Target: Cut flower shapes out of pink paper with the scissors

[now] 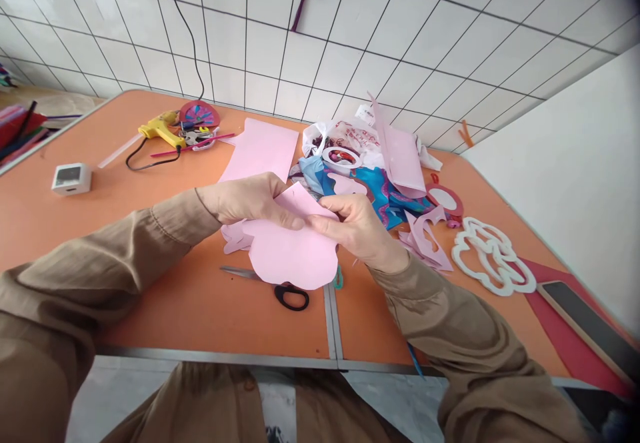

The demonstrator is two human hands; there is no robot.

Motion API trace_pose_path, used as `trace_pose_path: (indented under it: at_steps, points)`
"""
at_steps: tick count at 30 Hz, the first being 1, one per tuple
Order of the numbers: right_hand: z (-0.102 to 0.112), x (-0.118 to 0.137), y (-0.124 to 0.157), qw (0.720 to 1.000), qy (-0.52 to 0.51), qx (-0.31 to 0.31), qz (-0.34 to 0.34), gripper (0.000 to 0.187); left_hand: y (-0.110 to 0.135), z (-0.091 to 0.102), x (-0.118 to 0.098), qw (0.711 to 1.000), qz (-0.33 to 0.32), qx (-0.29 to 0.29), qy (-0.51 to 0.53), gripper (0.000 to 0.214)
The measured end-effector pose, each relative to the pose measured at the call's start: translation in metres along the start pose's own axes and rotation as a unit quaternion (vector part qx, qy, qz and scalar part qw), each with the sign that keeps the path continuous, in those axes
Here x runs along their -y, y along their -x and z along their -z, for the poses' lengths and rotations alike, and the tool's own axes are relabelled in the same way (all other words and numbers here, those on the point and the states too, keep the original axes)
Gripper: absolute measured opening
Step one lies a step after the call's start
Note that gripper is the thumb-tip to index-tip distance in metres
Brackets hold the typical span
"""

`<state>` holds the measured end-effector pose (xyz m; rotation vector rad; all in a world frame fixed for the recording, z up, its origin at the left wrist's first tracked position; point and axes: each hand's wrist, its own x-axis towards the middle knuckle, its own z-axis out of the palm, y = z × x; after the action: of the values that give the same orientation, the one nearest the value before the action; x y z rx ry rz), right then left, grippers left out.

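Observation:
Both hands hold a pink cut-out sheet (295,250) with a scalloped lower edge above the orange table (165,296). My left hand (250,198) pinches its upper left edge, fingers closed over it. My right hand (357,226) grips the upper right edge, thumb on top. Black-handled scissors (280,288) lie on the table just under the sheet, partly hidden by it.
A larger pink sheet (263,150), pink offcuts (425,240), a white cut-out outline (493,256), blue patterned material (380,196) and a plastic bag (345,140) lie beyond. A yellow glue gun (160,128) and small white box (71,178) sit at left. Red sheet (570,336) at right.

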<state>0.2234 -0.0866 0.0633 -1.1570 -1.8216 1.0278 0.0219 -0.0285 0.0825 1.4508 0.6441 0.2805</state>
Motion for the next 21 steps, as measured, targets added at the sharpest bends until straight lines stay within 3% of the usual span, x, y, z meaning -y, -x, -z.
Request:
trace_pose_path:
  at_steps: [3,6,8,11,15,18,21]
  points:
    - [0.001,0.0,-0.001,0.998,-0.036,-0.042,-0.02,0.036,0.002,0.012,0.005,0.996,-0.002,0.013,0.085,0.028]
    - [0.002,-0.003,-0.002,0.993,-0.052,-0.104,-0.019,0.036,0.004,0.014,0.019,0.98,-0.031,-0.034,0.192,0.034]
    - [0.001,-0.007,-0.003,0.989,-0.061,-0.136,-0.012,0.04,0.005,0.008,0.03,0.962,-0.053,-0.062,0.261,0.037]
    - [-0.002,-0.012,-0.004,0.986,-0.083,-0.146,-0.01,0.04,0.006,-0.009,0.042,0.952,-0.024,-0.059,0.299,0.044]
    - [-0.007,-0.017,-0.001,0.986,-0.082,-0.143,-0.014,0.038,0.007,-0.021,0.042,0.94,-0.026,-0.12,0.318,0.04]
    - [-0.008,-0.018,0.0,0.987,-0.068,-0.148,-0.005,0.04,0.009,-0.013,0.037,0.954,0.002,-0.09,0.284,0.033]
    - [-0.008,-0.018,0.0,0.986,-0.045,-0.158,0.011,0.043,0.01,-0.003,0.033,0.965,-0.005,-0.03,0.26,0.039]
